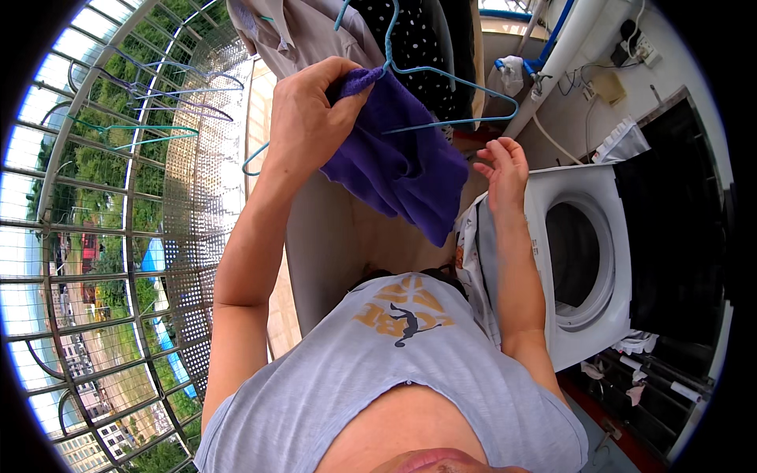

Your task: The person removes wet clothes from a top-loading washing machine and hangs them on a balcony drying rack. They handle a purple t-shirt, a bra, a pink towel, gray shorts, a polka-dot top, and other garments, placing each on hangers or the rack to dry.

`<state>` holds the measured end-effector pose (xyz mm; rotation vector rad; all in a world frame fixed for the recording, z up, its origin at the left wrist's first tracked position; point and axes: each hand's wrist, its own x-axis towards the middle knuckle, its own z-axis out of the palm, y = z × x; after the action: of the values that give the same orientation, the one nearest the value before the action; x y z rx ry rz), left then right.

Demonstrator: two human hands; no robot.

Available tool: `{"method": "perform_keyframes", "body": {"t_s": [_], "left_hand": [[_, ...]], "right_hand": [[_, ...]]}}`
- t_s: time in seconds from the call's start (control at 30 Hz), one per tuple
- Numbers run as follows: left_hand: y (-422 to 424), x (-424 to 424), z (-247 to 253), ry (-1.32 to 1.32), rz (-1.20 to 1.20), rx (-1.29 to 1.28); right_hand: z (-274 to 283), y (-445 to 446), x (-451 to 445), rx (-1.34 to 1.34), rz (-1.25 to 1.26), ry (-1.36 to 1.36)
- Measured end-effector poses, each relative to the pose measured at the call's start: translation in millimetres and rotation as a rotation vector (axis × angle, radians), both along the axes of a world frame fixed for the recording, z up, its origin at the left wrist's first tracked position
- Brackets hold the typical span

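Observation:
My left hand point(316, 109) pinches the gathered edge of a purple cloth garment point(408, 165) between thumb and fingers. The garment hangs down over a light-blue wire hanger point(455, 74), whose right arm sticks out bare. Part of the hanger's left end shows behind my left wrist. My right hand point(505, 168) is raised to the right of the cloth, its fingers loosely bent and apart, holding nothing. It is clear of both the garment and the hanger.
A beige shirt point(307, 35) and a polka-dot dark garment point(408, 41) hang just beyond. Right of me stands a top-loading washing machine point(591, 183), lid raised. Empty hangers point(159, 127) hang on the metal window grille point(127, 236) at left. A white pipe point(556, 65) rises behind.

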<state>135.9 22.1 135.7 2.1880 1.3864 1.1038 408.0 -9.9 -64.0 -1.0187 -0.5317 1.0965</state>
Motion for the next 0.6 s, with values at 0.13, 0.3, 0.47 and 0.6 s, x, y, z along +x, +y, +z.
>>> {"method": "perform_keyframes", "body": {"t_s": [0.13, 0.3, 0.47, 0.6], "left_hand": [[-5.3, 9.8, -3.8, -0.066, -0.076, -0.111], [-12.7, 8.6, -0.9, -0.120, -0.050, -0.054], [-0.4, -52.8, -9.1, -0.037, 0.042, 0.143], [8.1, -83.9, -36.5, 0.069, -0.036, 0.458]], "right_hand": [[13.4, 0.8, -79.4, 0.176, 0.319, -0.638], [-3.5, 26.4, -97.4, 0.127, 0.158, -1.241], [32.5, 39.6, -24.2, -0.141, 0.526, -0.531], [78.6, 62.3, 13.1, -0.050, 0.657, -0.832]]}}
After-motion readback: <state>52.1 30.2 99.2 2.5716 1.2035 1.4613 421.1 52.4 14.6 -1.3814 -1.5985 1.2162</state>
